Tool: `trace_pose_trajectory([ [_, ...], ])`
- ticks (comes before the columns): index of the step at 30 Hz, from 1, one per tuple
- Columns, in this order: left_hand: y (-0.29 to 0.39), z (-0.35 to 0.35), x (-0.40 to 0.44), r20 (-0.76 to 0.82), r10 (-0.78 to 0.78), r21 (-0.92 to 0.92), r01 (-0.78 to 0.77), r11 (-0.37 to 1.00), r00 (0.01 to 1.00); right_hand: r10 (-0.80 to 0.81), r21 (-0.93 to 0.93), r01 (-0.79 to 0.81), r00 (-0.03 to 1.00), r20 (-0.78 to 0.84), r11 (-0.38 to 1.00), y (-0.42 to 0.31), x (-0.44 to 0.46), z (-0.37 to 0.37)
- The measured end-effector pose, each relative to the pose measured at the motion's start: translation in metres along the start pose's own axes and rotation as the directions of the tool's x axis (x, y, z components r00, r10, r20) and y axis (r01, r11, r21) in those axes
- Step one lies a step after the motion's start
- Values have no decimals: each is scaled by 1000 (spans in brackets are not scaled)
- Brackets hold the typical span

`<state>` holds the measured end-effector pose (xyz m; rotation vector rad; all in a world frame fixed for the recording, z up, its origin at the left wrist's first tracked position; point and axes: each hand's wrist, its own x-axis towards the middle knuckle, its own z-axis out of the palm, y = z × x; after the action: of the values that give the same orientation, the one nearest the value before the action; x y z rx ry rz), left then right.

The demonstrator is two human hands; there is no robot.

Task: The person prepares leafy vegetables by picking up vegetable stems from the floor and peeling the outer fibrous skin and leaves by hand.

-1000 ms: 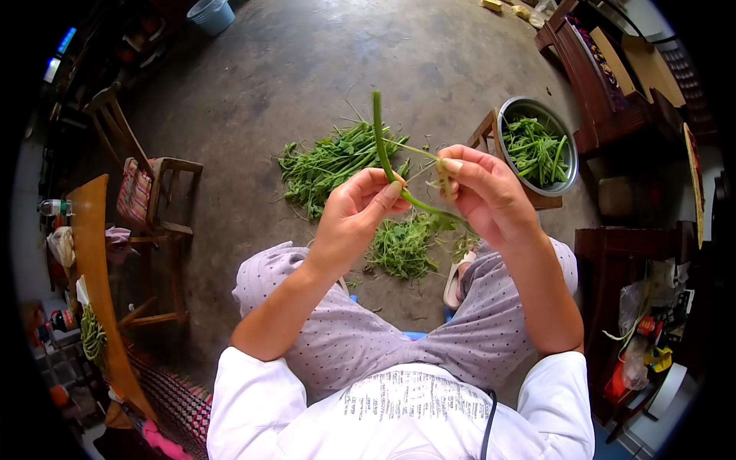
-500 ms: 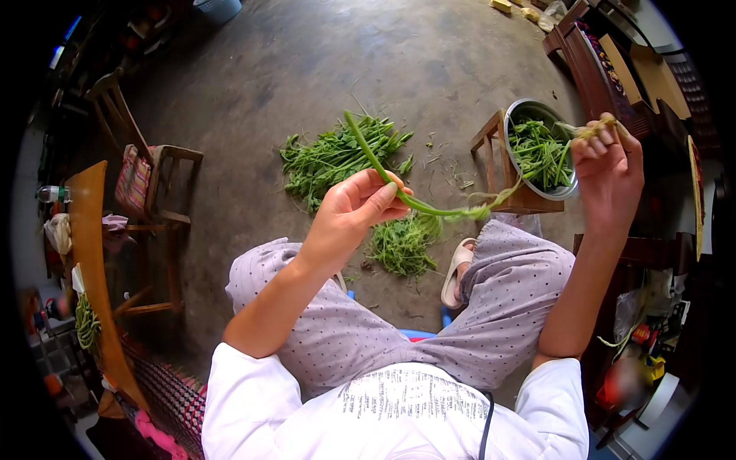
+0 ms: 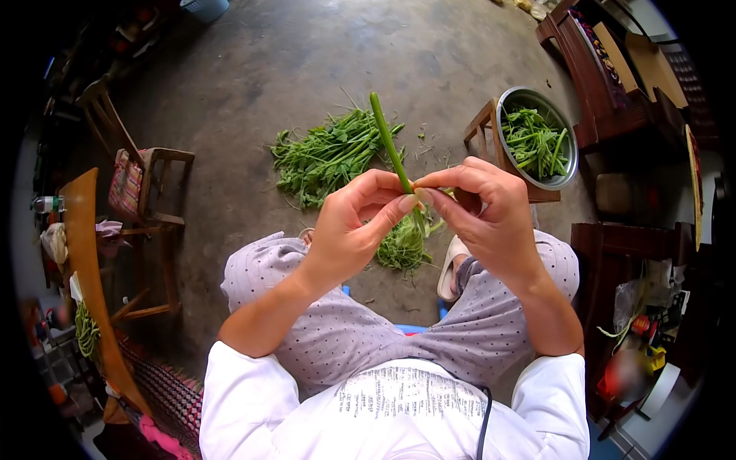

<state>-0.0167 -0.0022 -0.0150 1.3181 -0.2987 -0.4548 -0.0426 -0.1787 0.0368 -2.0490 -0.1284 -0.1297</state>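
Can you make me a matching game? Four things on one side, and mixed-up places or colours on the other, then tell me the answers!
1. green stalk
2. metal bowl
3. leafy pile
4. shirt

A. white with dark print
B. on a wooden stool
C. at the fingertips of the left hand and right hand
D. on the floor

Pairs: 1-C, 2-B, 3-D, 4-A

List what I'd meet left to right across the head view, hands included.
Plastic bottle → wooden chair → left hand → right hand → metal bowl → cardboard box. Left out for overlap: green stem, leafy pile.
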Motion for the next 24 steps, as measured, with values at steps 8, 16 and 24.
trace_pose_trajectory([
  [8,2,5,0,-80,207,339,-169,926,975,-47,-88,45,999,-21,995,-2,2,6],
  [16,1,4,0,-67,285,616,-185,766,956,-58,-159,56,998,-7,986,-3,2,11],
  [24,2,3,1,-19,381,729,-249,638,924,-131,-257,113,990,-50,960,1,2,20],
])
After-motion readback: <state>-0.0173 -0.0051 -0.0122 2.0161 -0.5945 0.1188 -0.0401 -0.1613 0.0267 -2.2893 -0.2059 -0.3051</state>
